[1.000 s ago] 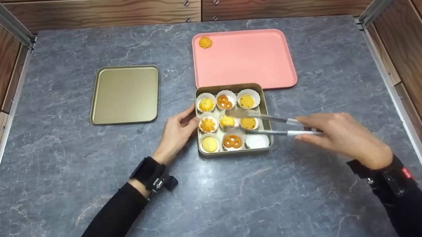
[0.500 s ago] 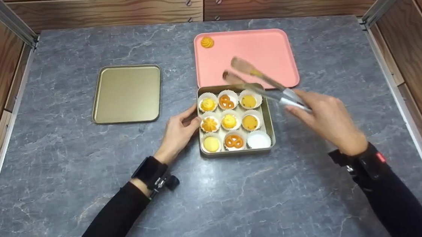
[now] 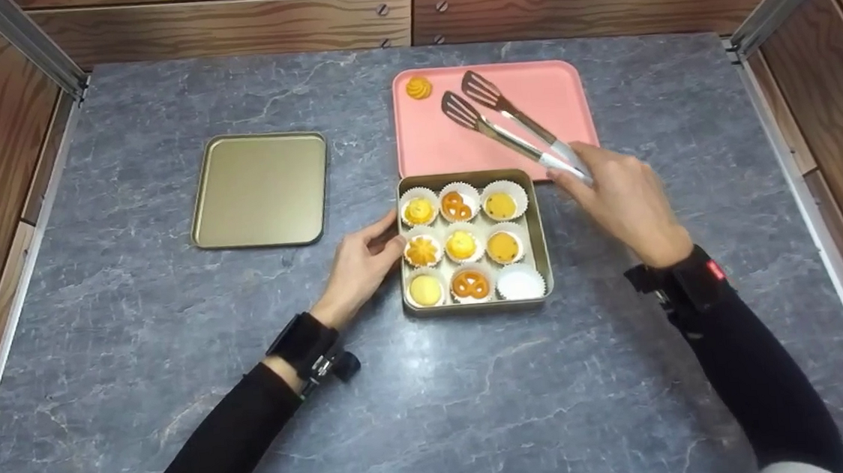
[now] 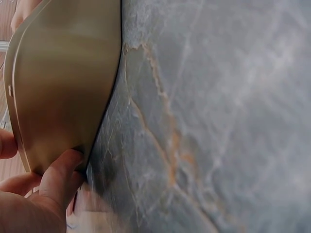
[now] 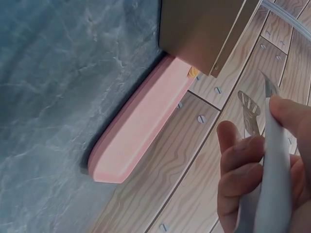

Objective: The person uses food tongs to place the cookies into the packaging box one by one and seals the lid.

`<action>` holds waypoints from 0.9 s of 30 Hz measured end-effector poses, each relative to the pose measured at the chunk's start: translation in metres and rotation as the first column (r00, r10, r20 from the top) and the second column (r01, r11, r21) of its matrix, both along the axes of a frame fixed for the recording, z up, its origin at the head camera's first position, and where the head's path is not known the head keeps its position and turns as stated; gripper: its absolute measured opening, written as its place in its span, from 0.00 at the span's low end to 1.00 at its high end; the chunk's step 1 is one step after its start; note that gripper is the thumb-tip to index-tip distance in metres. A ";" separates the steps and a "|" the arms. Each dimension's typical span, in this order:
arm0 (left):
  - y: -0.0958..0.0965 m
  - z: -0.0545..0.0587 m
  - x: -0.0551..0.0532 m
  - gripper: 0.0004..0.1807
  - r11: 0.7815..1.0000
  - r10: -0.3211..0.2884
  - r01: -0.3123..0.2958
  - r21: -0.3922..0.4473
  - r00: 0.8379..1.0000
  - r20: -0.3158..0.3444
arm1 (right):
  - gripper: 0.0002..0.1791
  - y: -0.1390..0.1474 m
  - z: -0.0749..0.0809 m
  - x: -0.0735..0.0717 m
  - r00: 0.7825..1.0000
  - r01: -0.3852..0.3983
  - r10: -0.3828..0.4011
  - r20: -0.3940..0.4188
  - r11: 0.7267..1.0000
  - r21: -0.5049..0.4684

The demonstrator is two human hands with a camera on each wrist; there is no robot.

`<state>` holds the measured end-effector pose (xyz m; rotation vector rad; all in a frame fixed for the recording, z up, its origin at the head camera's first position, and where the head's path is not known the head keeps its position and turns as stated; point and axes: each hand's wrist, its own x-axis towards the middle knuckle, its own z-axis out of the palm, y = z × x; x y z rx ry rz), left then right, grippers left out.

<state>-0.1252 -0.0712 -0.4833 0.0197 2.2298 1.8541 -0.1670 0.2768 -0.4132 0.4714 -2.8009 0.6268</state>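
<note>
A square gold tin (image 3: pixel 537 223) holds rows of small pastries in white paper cups. My left hand (image 3: pixel 358 268) touches the tin's left wall, its fingertips (image 4: pixel 65 160) against the metal near a corner. In my right hand (image 3: pixel 634 208) I grip metal tongs (image 3: pixel 510 139) with slotted heads. The two heads are spread apart over the pink tray (image 3: pixel 545 91), with nothing between them. A swirled golden cookie (image 3: pixel 419 88) lies in the tray's far left corner. In the tin, the near right paper cup (image 3: pixel 521 284) has no pastry in it.
A gold square lid (image 3: pixel 260 189) lies on the grey marbled table (image 3: pixel 376 420), left of the tin. The tin stands against the tray's near edge. Wood-patterned panels (image 3: pixel 224 28) wall in the back and both sides.
My right hand has swung the tongs from over the tin's pastries away and up over the pink tray. The left hand stays at the tin.
</note>
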 end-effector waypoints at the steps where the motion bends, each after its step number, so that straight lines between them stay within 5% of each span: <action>1: 0.000 0.000 0.000 0.31 1.000 0.000 0.000 0.003 1.000 0.000 | 0.24 -0.002 0.001 -0.003 1.000 0.000 0.000 -0.001 1.000 0.002; 17: -0.001 0.000 0.000 0.31 1.000 -0.012 0.012 -0.003 1.000 -0.025 | 0.22 -0.032 0.008 -0.055 1.000 0.010 -0.010 -0.004 0.997 0.083; 27: 0.000 -0.002 0.000 0.31 1.000 -0.019 0.019 0.005 0.999 -0.027 | 0.22 -0.046 0.006 -0.078 0.996 0.057 -0.067 0.064 0.988 0.144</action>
